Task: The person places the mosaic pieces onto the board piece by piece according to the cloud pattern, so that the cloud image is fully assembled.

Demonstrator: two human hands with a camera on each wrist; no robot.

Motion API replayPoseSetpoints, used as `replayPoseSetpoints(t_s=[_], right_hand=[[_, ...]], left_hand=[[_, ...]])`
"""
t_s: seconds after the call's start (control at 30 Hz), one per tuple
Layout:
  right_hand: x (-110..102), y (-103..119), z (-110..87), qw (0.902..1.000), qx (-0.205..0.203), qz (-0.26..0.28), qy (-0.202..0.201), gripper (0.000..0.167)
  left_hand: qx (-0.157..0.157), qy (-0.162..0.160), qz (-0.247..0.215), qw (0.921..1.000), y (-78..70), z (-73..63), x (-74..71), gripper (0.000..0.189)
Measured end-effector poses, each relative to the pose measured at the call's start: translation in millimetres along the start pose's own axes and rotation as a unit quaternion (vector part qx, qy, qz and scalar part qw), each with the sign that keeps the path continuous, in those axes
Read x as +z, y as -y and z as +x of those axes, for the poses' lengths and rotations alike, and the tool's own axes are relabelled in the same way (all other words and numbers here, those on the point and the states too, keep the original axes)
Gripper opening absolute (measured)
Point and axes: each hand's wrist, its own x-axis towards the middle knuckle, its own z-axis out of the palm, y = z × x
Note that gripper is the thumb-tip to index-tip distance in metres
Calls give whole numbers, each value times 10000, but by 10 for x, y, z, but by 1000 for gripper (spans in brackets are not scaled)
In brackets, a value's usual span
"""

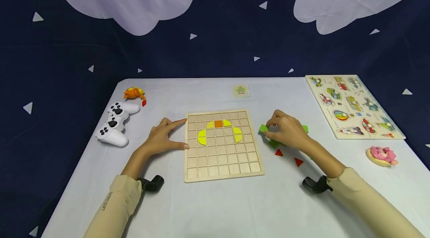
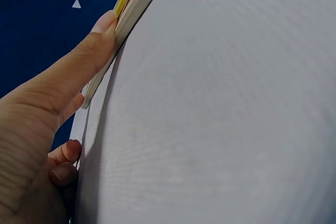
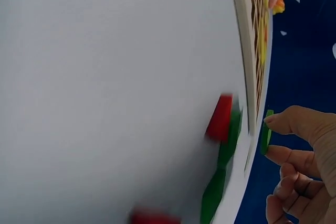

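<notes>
A wooden grid board (image 1: 215, 159) lies in the middle of the table, bearing yellow quarter-round pieces (image 1: 202, 137) and an orange square (image 1: 218, 124). At its left edge, my left hand (image 1: 160, 140) touches the frame with thumb and forefinger spread apart; the left wrist view shows the thumb (image 2: 86, 59) against the rim. To the right of the board, my right hand (image 1: 289, 131) pinches a green square tile (image 3: 266, 132) between thumb and forefinger. More green pieces (image 1: 273, 143) lie under that hand, partly hidden by it. Two red triangles (image 1: 279, 153) are just nearer the front.
A small pattern card (image 1: 241, 90) lies behind the board. On the left are a white game controller (image 1: 115, 126) and an orange toy (image 1: 134, 93). A picture puzzle board (image 1: 352, 107) and a pink toy figure (image 1: 382, 155) lie to the right.
</notes>
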Motion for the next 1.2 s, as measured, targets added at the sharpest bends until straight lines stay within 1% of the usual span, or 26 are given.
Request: replayPoseSetpoints(t_s=[0.2, 0.4, 0.57, 0.8, 1.2], right_hand=[[110, 166, 137, 9998, -143, 86, 90, 25], [178, 324, 222, 9991, -316, 218, 202, 25], [227, 394, 269, 9981, -499, 279, 252, 24], [275, 497, 341, 9960, -820, 262, 221, 24], [399, 723, 485, 9907, -1287, 204, 385, 26]], left_hand=[[32, 11, -41, 10000, -7, 3, 2, 95], [51, -18, -40, 10000, -1, 7, 7, 95], [79, -27, -28, 10000, 1, 15, 12, 95], [84, -24, 10, 10000, 4, 12, 4, 94], [36, -5, -9, 10000, 5, 12, -3, 95]])
